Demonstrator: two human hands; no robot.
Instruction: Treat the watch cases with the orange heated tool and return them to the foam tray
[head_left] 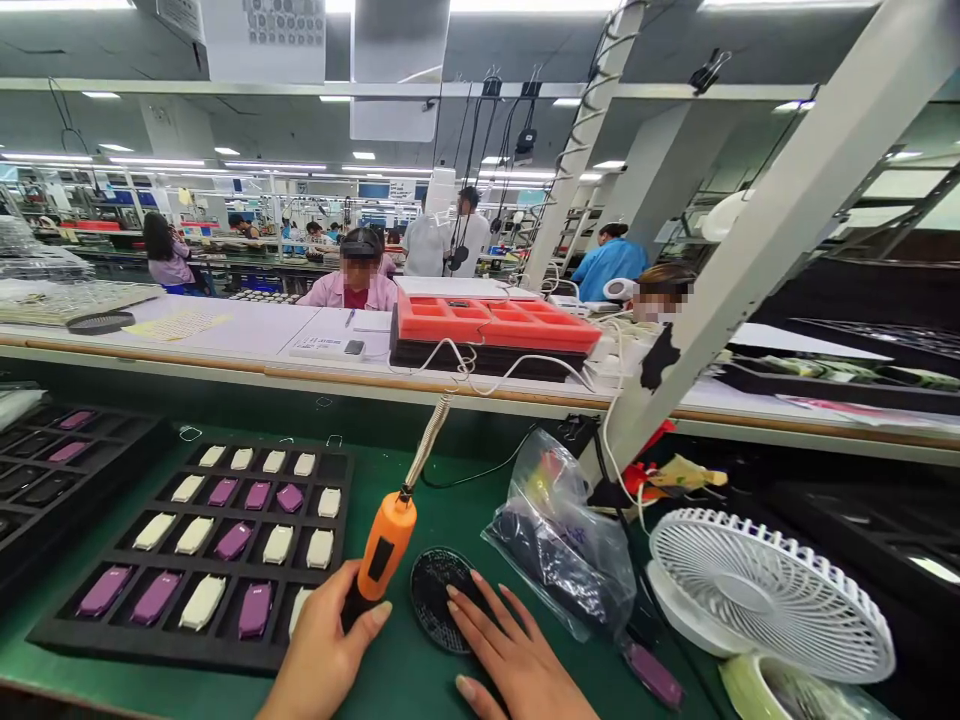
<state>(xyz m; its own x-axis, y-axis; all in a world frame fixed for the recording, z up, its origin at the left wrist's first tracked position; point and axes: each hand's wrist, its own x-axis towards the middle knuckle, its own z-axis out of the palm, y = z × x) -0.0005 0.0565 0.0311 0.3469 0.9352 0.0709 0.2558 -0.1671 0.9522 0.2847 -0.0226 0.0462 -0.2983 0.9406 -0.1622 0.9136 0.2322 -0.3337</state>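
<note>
Plainly, an orange screwdriver (388, 535) is taking center place at this workbench, slanting upward between a black foam tray and a round black dish. The left hand (322, 635) is closing its fingers around the tool's lower end, while a coiled cord (427, 440) is rising from the top toward the shelf (225, 345). Just beside it, the right hand (517, 650) is resting loosely spread at the dish (431, 590), its fingers reaching over the near right edge; the dish's dotted contents are proving too small to tell. On the left of the green mat (412, 685), the foam tray (150, 650) is holding purple casings (156, 597) and cream casings (202, 602) in separate compartments, and a second black tray (97, 485) is lying farther left. Right of the dish, a clear plastic bag (562, 540) is slumping on the mat, with a lone purple piece (652, 675) lying near its lower corner. A white fan (772, 590) is leaning beyond, a pale roll (757, 690) sitting below. Above the bench, a red foam tray (517, 340) is occupying the shelf, and behind it a co-worker in pink (315, 293) is facing this way.
</note>
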